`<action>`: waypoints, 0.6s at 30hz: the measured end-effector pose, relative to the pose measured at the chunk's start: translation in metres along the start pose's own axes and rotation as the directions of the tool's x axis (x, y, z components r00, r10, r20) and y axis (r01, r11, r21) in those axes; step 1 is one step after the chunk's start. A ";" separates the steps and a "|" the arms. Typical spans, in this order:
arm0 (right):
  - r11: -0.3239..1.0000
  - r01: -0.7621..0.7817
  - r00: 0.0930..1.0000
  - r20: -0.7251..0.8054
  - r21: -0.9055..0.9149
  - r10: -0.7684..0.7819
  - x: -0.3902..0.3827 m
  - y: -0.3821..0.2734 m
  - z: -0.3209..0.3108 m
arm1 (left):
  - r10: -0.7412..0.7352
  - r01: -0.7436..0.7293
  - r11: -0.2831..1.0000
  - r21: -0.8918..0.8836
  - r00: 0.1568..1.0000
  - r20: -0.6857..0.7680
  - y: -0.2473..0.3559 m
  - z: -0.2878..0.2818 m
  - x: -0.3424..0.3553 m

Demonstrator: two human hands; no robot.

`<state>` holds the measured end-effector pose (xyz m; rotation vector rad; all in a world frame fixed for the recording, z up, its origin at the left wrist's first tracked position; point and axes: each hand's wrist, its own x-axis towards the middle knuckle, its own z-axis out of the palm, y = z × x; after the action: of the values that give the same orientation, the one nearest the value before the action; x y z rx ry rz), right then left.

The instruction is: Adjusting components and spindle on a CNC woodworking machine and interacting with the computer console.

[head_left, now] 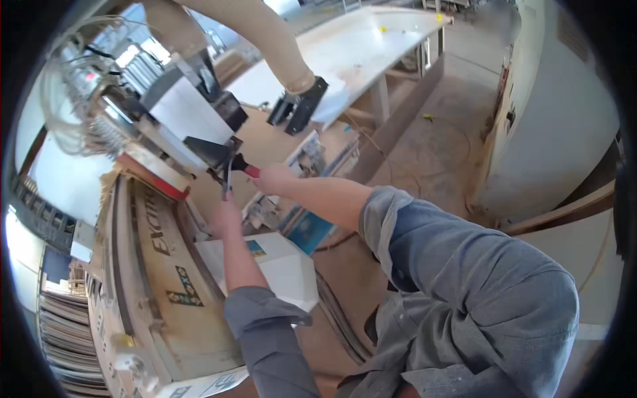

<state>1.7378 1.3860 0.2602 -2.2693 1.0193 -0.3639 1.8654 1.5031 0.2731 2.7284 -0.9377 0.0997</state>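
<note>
My right hand (273,179) is closed around the red handle (252,171) of a tool with a dark head (240,161). Just below and to its left, my left hand (227,215) grips a slim grey metal tool (229,178), perhaps a spanner; its fingers are slightly blurred. Both tools meet under the white and black machine head (192,113), by a dark angled plate (207,151). The tool ends overlap there, so their exact contact is hidden. Both forearms reach forward in grey sleeves.
Left of my arms runs a long beige machine beam (172,265). A thick beige hose (279,46) ends in a black bracket (302,106) above the machine bed. Beyond is a white-topped table (385,26). A grey cabinet (551,113) stands right; cables cross the dusty floor (438,146).
</note>
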 end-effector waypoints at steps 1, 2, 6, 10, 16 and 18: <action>1.000 -0.017 0.999 0.033 0.018 0.017 -0.003 -0.001 0.003 | -0.011 0.011 1.000 0.026 0.999 0.030 0.001 -0.008 -0.003; 0.996 0.020 1.000 -0.019 0.092 -0.018 -0.005 -0.001 0.006 | -0.025 0.023 0.998 0.063 0.999 0.030 0.000 -0.014 -0.002; 0.922 0.050 0.998 -0.042 0.383 -0.036 0.002 0.015 0.002 | -0.054 0.051 0.993 0.104 0.998 0.033 0.021 -0.018 0.016; 0.745 0.107 0.991 -0.010 0.659 -0.133 -0.010 0.017 0.038 | -0.061 0.081 0.994 -0.069 0.966 0.252 0.020 -0.011 0.027; 0.480 -0.073 0.944 0.216 0.874 -0.250 -0.005 0.029 0.091 | -0.217 0.545 0.476 -0.690 0.833 0.509 0.115 -0.028 -0.003; 0.028 0.270 0.912 -0.246 0.962 -0.328 -0.006 0.026 0.111 | -0.278 0.576 0.312 -0.756 0.816 0.507 0.144 -0.017 0.002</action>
<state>1.7711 1.4241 0.1583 -1.0694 -0.0020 -0.8688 1.7796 1.3970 0.3212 1.8255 -0.0987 -0.7289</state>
